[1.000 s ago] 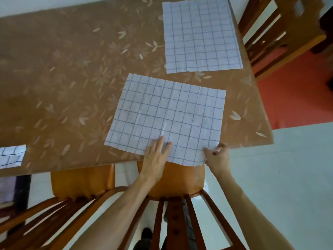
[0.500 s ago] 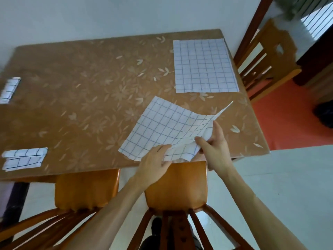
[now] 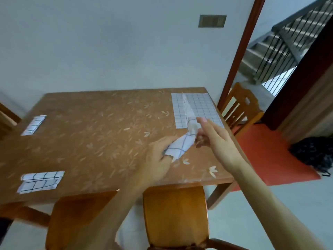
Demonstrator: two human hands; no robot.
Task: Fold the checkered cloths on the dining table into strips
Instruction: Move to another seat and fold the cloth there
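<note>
The checkered cloth (image 3: 180,147) is lifted off the brown dining table (image 3: 100,134), bunched into a long upright shape near the right front. My left hand (image 3: 159,156) grips its lower end. Blurred by motion, my right hand (image 3: 217,139) holds its upper part, forefinger stretched up and other fingertips curled in. A second checkered cloth (image 3: 201,107) lies flat at the far right corner, partly behind the raised one. Two folded strips rest on the left side, one near the front edge (image 3: 40,181) and one further back (image 3: 34,124).
Two orange-seated wooden chairs (image 3: 174,213) (image 3: 77,222) are tucked under the near edge. Another chair (image 3: 241,107) stands at the table's right end by a red floor mat (image 3: 270,152). A dark bundle (image 3: 315,152) lies on the mat.
The cloth went from lying flat to being lifted at its near edge, then gathered into a bunched upright shape between both hands. The camera tilted up, showing the wall and the stairs.
</note>
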